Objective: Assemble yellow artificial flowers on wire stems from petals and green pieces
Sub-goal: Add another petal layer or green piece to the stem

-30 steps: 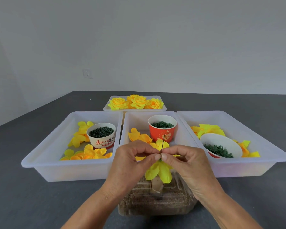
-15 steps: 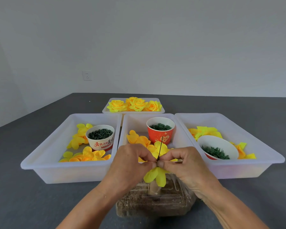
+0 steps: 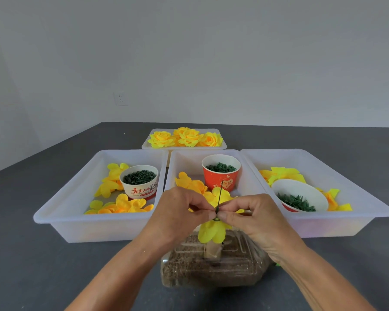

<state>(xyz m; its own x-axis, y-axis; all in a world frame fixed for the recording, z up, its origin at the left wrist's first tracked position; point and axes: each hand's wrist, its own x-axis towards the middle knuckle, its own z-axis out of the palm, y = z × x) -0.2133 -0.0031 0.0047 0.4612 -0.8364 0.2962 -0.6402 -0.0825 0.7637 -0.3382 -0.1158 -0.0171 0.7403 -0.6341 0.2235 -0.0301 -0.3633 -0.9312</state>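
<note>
A thin dark wire stem [image 3: 219, 194] stands upright in front of me, with a yellow petal layer [image 3: 212, 231] threaded on it. Just above the petals a small green ring piece [image 3: 216, 219] sits on the wire. My left hand [image 3: 180, 215] and my right hand [image 3: 254, 218] meet at the wire, thumb and forefinger of each pinching the green ring piece from either side. The wire's lower part is hidden behind the petals, above a clear plastic box [image 3: 213, 263] filled with brown grains.
Three white trays stand side by side: the left tray [image 3: 61, 212] with petals and a white cup of green pieces [image 3: 139, 181], the middle tray [image 3: 182, 158] with a red cup [image 3: 221, 172], the right tray [image 3: 368, 203] with a tipped bowl [image 3: 299, 194]. Finished flowers [image 3: 185, 138] lie behind.
Both hands stay pinched at the wire. The petal layer and green ring sit slightly lower on the stem, closer to the plastic box.
</note>
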